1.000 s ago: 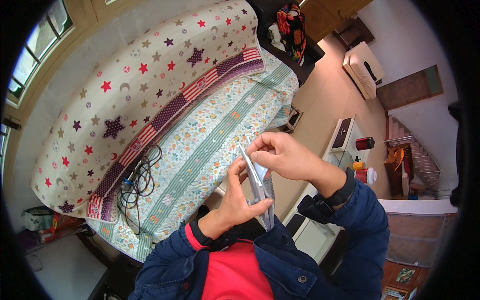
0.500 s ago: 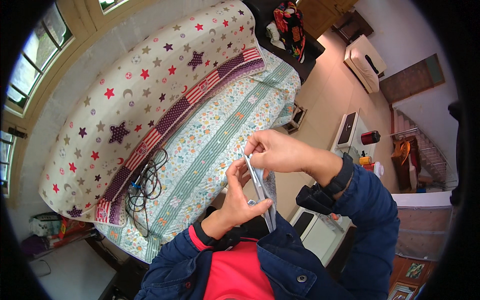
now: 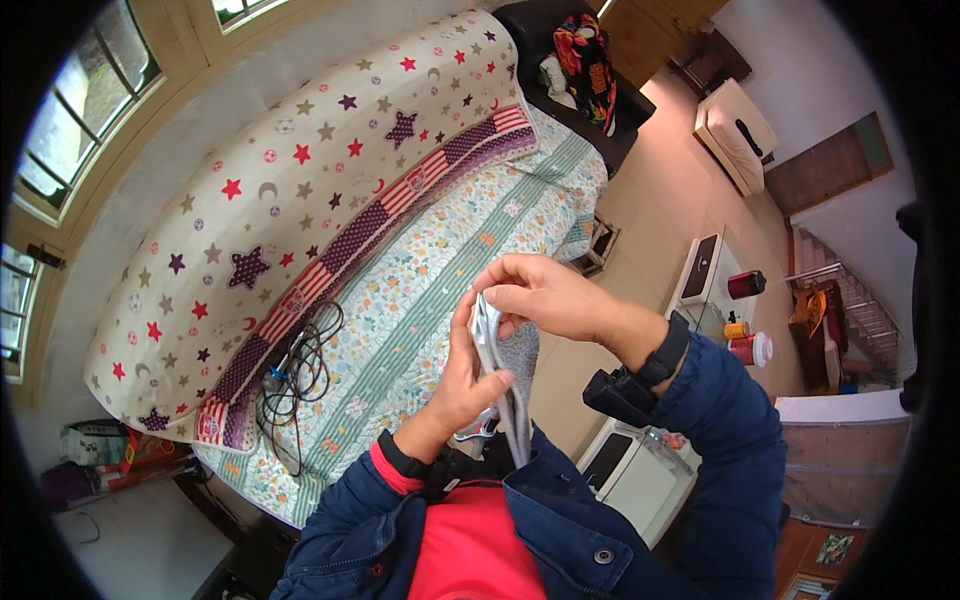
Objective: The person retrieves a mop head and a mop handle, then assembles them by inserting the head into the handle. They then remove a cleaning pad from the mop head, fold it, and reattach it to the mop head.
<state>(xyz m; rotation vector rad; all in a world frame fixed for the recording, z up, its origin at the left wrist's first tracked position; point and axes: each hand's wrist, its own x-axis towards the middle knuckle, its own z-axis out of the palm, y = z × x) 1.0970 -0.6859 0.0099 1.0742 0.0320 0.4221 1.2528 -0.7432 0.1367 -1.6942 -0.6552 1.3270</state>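
Folded grey fabric piece point(image 3: 518, 365) held edge-on between both hands, before the chest. Left hand point(image 3: 463, 390) clasps its side, thumb across; right hand point(image 3: 548, 297) pinches the top edge. Likely light, soft, floppy (pale glossy layer may slip). Best grip: stacked edges, top and mid-side.

Daylight enters at upper left through the barred window point(image 3: 85, 110), its panes partly washed out. The room is fairly bright, with a pinkish sheen on the floor point(image 3: 665, 115) near the door point(image 3: 650, 40) and deep shadow at lower left. The left hand point(image 3: 462, 392) and right hand point(image 3: 550, 300) look reasonably sharp. Fisheye distortion bends straight edges toward the black rim; the staircase point(image 3: 850, 315) seems slightly soft, perhaps from distance.
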